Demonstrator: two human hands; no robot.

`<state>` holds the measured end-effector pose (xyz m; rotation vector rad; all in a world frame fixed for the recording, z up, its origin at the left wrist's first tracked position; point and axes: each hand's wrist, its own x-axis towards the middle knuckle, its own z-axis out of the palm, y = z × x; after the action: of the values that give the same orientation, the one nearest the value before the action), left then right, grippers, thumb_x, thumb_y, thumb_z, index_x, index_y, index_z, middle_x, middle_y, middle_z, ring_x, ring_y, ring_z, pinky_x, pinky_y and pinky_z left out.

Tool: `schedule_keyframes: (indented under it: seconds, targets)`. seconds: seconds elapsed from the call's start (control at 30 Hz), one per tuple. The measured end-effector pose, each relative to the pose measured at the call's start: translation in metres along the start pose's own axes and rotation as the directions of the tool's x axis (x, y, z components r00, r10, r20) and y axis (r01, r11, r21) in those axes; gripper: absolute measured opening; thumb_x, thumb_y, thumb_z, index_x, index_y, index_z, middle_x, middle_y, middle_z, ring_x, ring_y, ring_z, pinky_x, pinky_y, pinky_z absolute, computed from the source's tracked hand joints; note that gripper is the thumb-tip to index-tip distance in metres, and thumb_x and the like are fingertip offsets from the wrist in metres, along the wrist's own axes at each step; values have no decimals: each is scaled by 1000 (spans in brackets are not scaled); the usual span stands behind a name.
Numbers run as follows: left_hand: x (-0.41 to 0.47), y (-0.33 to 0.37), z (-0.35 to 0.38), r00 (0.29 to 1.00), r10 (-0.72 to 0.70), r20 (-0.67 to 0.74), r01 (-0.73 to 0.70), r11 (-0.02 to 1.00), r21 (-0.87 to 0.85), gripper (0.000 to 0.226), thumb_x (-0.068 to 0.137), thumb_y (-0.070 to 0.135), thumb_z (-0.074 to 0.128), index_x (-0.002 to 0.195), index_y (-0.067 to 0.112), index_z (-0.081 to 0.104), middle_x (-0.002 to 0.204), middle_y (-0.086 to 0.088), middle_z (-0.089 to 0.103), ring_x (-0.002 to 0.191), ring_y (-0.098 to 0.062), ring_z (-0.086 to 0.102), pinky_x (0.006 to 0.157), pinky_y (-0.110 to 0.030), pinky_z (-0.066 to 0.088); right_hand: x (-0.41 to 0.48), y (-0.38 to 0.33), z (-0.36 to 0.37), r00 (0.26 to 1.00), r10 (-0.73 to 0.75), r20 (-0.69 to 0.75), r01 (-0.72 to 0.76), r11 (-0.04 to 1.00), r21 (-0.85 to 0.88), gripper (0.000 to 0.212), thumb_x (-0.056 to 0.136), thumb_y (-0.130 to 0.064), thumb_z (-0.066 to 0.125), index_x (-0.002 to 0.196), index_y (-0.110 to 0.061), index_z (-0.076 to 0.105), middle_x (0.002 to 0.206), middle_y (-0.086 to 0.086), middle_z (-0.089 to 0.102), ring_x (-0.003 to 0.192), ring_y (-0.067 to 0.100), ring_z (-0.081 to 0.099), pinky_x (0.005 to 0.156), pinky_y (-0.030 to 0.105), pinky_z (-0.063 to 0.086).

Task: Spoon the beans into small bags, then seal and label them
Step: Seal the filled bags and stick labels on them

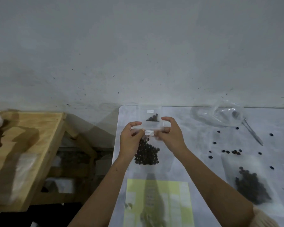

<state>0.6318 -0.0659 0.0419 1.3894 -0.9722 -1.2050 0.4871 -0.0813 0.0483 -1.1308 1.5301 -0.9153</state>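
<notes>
Clear bag [147, 149] of beans, top pinched by left hand [129, 138], right hand [170, 134]

1. Near label [149, 132]: a white strip on the upper part of the near bag [147, 153]. It carries one line of dark handwritten marks. The characters are too blurred to read with certainty.
2. Far label [150, 111]: a white strip on the upper part of the far bag [152, 116]. It carries one faint line of marks, which is not legible.
3. Yellow-green sheet [157, 194]: it lies flat on the table [195, 145]. It shows pale rectangular blocks in columns and short rows of dark print down the centre. No character is legible.
4. Result: no text, brand, number or sign can be read in this view.
</notes>
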Motion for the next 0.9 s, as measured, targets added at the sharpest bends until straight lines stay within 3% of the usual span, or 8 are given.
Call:
schedule_keyframes:
  seconds: [0.13, 0.27, 0.4, 0.6, 0.73, 0.83, 0.9]
  targets:
    - [42, -12, 15, 998, -33, -53, 40, 991, 128, 23, 91, 8, 58, 111, 19, 55, 92, -6, 66, 79, -10, 65, 67, -9, 50, 28, 13, -11, 989, 126, 82, -127, 992, 14, 62, 76, 8, 67, 124, -22, 39, 96, 10, 59, 81, 23, 63, 69, 40, 58]
    - [91, -22, 29, 995, -88, -47, 96, 974, 206, 28, 91, 17, 59, 116, 28, 51, 115, -1, 56, 91, -11, 57, 80, -17, 50, 64, 24, -17, 995, 97, -17, -96, 995, 30, 39, 77, 9, 64, 102, -17, 47, 86, 11, 63, 68, 23, 62, 68, 46, 55]
    - [123, -38, 37, 993, -93, -79, 120, 865, 487, 47, 90, 28, 60, 134, 28, 43, 137, -3, 46, 121, -22, 49, 107, -37, 40, 100, 30, -14, 992, 6, -122, -24, 990, -141, 17, 79, -1, 67, 87, -12, 57, 84, 2, 64, 80, 21, 63, 78, 31, 54]
    - [142, -48, 46, 994, -57, -89, 103, 730, 675, 54, 94, 24, 55, 143, 18, 33, 146, -5, 37, 132, -21, 37, 107, -22, 23, 118, 48, -1, 995, -29, -95, -2, 952, -305, 25, 84, -4, 62, 109, -5, 61, 107, 7, 62, 92, 11, 53, 82, 7, 35]
    - [144, -57, 47, 1000, 8, -30, 14, 750, 661, 51, 95, 22, 52, 141, 13, 33, 145, -9, 39, 133, -23, 37, 111, -27, 25, 117, 51, 5, 998, -41, -57, 17, 930, -368, 30, 87, -10, 60, 116, -5, 58, 112, 10, 59, 103, 21, 54, 85, 14, 34]
    - [145, -59, 48, 997, 54, -61, 12, 641, 767, 52, 95, 29, 51, 142, 11, 33, 148, -11, 34, 136, -25, 31, 112, -29, 21, 113, 48, 1, 999, -33, 5, 32, 909, -415, 39, 89, -19, 59, 126, -9, 52, 123, 10, 53, 116, 24, 48, 95, 21, 35]
    - [139, -54, 54, 985, 117, -126, 31, 596, 802, 50, 96, 31, 50, 140, 11, 36, 151, -12, 29, 139, -26, 26, 113, -31, 20, 101, 45, -10, 1000, -29, -9, 23, 927, -374, 42, 90, -19, 58, 130, -10, 49, 129, 8, 49, 120, 22, 47, 96, 19, 33]
